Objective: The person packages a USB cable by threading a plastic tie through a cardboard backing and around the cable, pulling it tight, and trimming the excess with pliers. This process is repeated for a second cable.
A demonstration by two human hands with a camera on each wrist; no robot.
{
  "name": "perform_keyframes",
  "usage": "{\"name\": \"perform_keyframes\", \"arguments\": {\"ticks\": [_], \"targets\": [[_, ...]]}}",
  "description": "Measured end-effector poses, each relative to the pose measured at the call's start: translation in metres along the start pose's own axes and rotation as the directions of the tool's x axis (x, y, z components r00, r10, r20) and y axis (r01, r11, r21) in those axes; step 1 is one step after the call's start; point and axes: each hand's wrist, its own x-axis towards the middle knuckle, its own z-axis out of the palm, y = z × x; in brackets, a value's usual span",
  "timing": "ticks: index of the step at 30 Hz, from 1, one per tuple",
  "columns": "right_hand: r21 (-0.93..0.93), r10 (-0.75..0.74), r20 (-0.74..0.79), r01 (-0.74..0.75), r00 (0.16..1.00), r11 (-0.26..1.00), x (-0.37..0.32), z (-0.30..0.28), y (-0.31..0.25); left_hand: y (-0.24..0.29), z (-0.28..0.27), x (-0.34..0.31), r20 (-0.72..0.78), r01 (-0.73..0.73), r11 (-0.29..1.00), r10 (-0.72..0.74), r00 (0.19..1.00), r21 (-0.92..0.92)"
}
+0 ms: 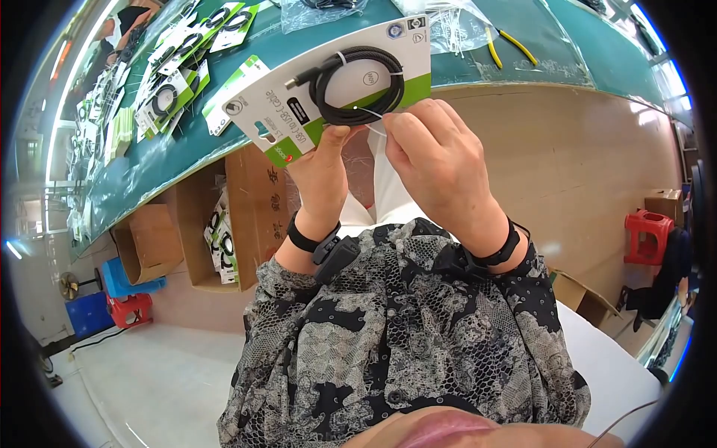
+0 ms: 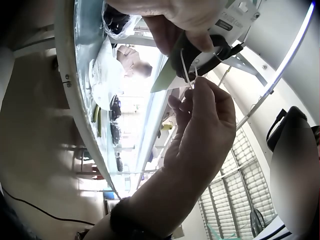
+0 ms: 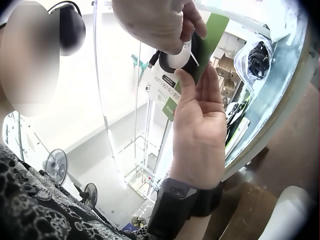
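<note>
My left hand [image 1: 323,175] grips a white and green cardboard packaging card [image 1: 258,101] from below, thumb on its printed front and fingers behind. Fixed on that card is a coiled black USB-C cable [image 1: 397,88], with white ties round the coil. My right hand [image 1: 442,153] pinches the loose end of a white cable tie [image 1: 376,124] at the coil's lower edge. In the left wrist view the tie [image 2: 184,67] runs from the coil to the right fingertips. The right wrist view shows the left thumb [image 3: 186,85] pressing the card's face close under the coil.
A green-topped table [image 1: 478,71] spans the front, with several carded cables [image 1: 175,86] heaped at its left. Yellow-handled pliers [image 1: 515,46] lie beside a bag of white ties [image 1: 452,30]. Under the table stands a cardboard box [image 1: 250,201] of packaged cables. Red stools [image 1: 647,233] stand on the floor.
</note>
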Motion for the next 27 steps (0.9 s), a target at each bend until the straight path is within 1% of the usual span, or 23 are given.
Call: {"name": "perform_keyframes", "arguments": {"ticks": [2,5,10,14,17,22,25,26,27], "targets": [[-0.001,-0.001,0.006,0.001,1.000,1.000,0.001,-0.001,0.000,-0.003,-0.004,0.000,-0.001,-0.023,0.999,0.023,1.000,0.026],[-0.009,-0.014,0.007,0.014,1.000,1.000,0.001,-0.002,-0.001,-0.006,-0.007,0.001,0.001,-0.073,0.983,0.074,0.997,0.166],[-0.019,-0.023,0.013,0.023,1.000,1.000,0.000,0.000,0.000,-0.006,-0.006,0.000,-0.021,-0.073,0.984,0.077,0.997,0.165],[-0.029,-0.023,0.035,0.024,0.999,0.999,0.000,0.000,-0.001,-0.005,-0.007,-0.001,-0.007,-0.112,0.972,0.116,0.993,0.209],[-0.013,-0.048,0.036,0.048,0.998,0.999,0.000,0.002,0.000,-0.003,-0.005,-0.001,0.046,-0.200,0.929,0.195,0.980,0.311],[-0.019,-0.027,0.080,0.029,0.996,0.999,0.001,0.000,-0.004,-0.002,-0.009,-0.005,0.101,-0.236,0.902,0.213,0.972,0.362],[-0.041,0.035,0.076,-0.032,0.996,0.999,0.003,0.003,-0.004,-0.003,-0.014,-0.005,0.201,-0.336,0.780,0.270,0.942,0.527],[-0.042,0.035,0.077,-0.032,0.996,0.999,0.003,0.005,-0.003,-0.004,-0.014,-0.005,0.200,-0.336,0.781,0.270,0.942,0.527],[-0.012,0.038,0.080,-0.037,0.996,0.999,0.003,0.010,0.000,-0.004,-0.014,-0.005,0.161,-0.267,0.848,0.216,0.963,0.458]]}}
